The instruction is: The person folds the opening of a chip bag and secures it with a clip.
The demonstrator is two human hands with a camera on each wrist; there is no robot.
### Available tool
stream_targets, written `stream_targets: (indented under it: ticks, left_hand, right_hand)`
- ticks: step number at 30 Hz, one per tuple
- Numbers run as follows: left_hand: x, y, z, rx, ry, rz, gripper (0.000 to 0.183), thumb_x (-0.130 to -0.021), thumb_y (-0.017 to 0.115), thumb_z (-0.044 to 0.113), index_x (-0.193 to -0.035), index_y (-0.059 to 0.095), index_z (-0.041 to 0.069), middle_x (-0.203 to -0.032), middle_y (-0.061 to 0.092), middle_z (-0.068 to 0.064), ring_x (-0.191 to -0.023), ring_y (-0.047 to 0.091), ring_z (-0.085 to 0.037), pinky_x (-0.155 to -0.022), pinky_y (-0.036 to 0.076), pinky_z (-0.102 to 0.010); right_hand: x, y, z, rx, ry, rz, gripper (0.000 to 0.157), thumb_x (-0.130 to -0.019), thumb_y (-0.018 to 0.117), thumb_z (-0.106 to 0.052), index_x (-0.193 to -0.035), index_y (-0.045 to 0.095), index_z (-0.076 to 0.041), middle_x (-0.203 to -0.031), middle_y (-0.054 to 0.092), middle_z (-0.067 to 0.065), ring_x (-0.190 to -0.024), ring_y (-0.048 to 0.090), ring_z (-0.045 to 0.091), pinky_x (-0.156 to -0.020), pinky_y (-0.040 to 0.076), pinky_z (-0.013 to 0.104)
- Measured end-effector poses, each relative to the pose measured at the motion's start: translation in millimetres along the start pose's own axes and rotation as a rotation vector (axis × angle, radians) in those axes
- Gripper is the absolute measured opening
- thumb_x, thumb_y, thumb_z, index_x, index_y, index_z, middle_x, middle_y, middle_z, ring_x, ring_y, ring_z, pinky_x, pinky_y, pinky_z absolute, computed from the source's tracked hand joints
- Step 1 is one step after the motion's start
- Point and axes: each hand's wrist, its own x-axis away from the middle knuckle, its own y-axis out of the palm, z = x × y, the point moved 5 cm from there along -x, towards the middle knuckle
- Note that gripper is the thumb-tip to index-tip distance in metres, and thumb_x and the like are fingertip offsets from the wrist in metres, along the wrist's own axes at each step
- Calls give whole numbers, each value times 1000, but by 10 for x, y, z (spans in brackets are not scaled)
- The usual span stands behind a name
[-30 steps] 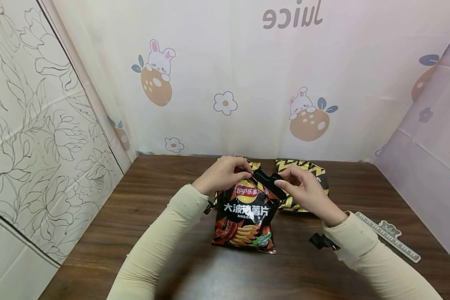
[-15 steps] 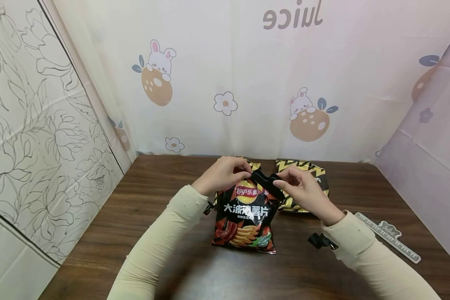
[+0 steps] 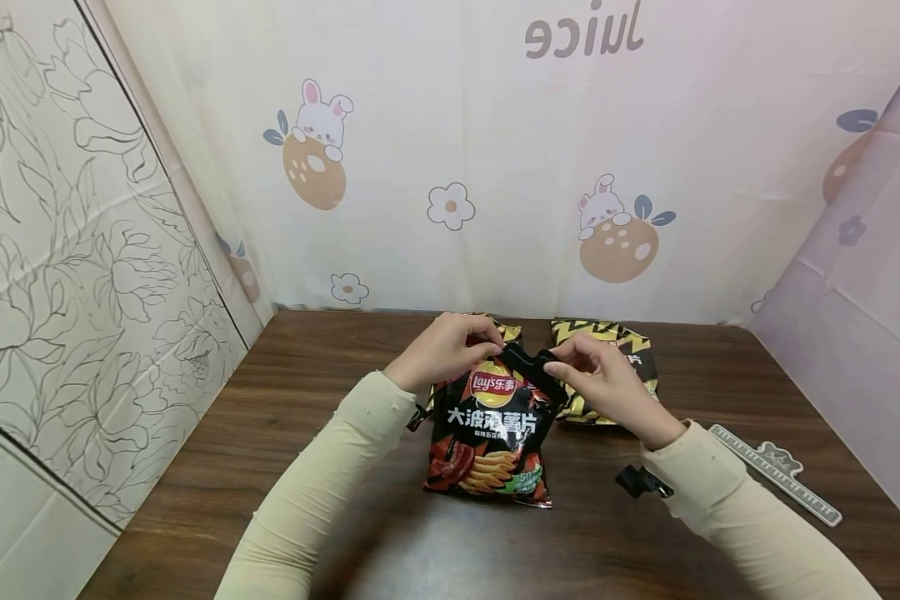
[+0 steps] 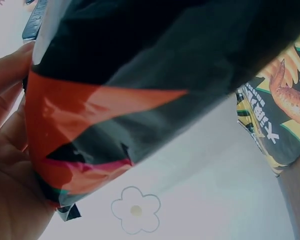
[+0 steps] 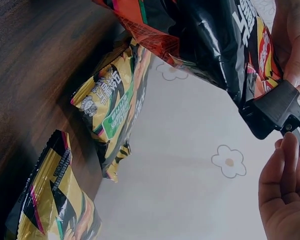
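We see chip bag (image 3: pixel 487 425) ~upright, long axis vert, front twd us. L hand (image 3: pixel 450 346) pinches its top, R hand (image 3: pixel 607 382) pinches blk clip (image 3: pixel 522 360), slanting down-R.

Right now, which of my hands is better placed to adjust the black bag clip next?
Probably your right hand: it pinches the black bag clip, while your left hand grips the Lay's chip bag near its top.

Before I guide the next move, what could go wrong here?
The clip sits aslant at the top of the front bag, so it might slip off once the right hand lets go. If the left hand releases too, the bag could slump against a yellow bag behind.
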Motion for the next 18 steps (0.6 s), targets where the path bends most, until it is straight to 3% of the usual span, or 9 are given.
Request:
stream_targets:
  ticks: [18]
  left_hand:
    - [-20, -57, -4, -15, 35, 39, 10, -95, 65, 17, -94, 74, 14, -92, 69, 2, -65, 55, -9, -61, 45, -21]
  right_hand:
    - [-64, 88, 48, -54, 65, -68, 14, -96, 65, -20, -102, 68, -8, -91, 65, 11, -64, 54, 17, -58, 45, 27]
